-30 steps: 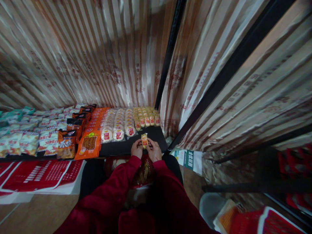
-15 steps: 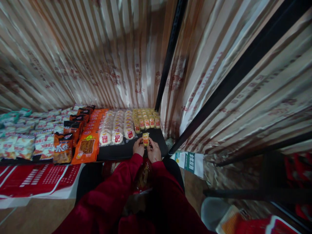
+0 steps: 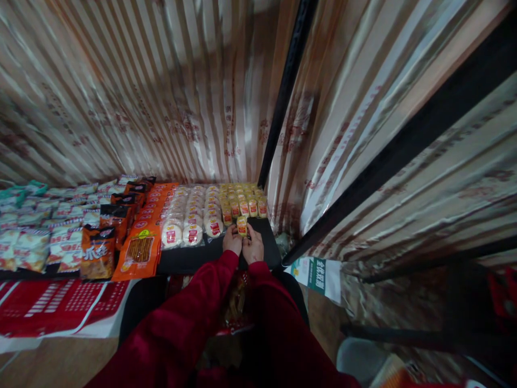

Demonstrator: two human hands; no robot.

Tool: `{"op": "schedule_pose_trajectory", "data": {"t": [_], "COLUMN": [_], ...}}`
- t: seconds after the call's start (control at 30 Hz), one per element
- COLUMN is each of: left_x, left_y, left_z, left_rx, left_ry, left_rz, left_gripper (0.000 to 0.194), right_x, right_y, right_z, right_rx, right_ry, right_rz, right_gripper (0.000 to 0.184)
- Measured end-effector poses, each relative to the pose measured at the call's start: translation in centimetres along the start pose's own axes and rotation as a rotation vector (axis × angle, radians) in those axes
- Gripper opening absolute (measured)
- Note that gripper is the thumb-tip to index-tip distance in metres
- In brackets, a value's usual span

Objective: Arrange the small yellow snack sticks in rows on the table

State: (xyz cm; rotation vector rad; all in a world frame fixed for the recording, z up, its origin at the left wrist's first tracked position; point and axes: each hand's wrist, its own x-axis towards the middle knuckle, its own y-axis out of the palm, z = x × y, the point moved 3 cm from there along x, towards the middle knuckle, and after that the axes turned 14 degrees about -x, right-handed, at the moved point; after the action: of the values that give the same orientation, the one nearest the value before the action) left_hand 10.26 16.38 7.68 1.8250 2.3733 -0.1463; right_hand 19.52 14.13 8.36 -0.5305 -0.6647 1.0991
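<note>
Bags [image 3: 97, 253] crowd the shelf [image 3: 181, 256] at left; beside them, an orange pack [image 3: 139, 250] reaches the front edge, so a brush from the left sleeve [image 3: 204, 283] could drag it off. Round cakes [image 3: 213, 226] lie near the left hand [image 3: 232, 240], which might nudge them crooked. It and the right hand [image 3: 253, 246] pinch a yellow packet [image 3: 242, 226] between them, just before similar packets [image 3: 243, 207]; pushed too hard, it could topple those.

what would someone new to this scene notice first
Probably the bright orange packets on the black shelf, left of the round white packets. Then the small yellow packet held between the left hand and right hand, just in front of similar yellow packets.
</note>
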Motion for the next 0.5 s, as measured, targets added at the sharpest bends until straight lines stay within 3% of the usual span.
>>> {"op": "schedule_pose_trajectory", "data": {"t": [0.2, 0.5], "left_x": [0.6, 1.7], "left_y": [0.3, 0.5], "left_z": [-1.0, -1.9], "left_rx": [0.010, 0.050], "left_ry": [0.015, 0.044], "left_rz": [0.019, 0.009], "left_gripper": [0.034, 0.040], "right_x": [1.4, 2.8], "right_y": [0.9, 1.9], "right_z": [-0.1, 0.1], "right_rx": [0.006, -0.019], "right_ry": [-0.018, -0.045], "right_rz": [-0.038, -0.040], "right_gripper": [0.057, 0.059]}}
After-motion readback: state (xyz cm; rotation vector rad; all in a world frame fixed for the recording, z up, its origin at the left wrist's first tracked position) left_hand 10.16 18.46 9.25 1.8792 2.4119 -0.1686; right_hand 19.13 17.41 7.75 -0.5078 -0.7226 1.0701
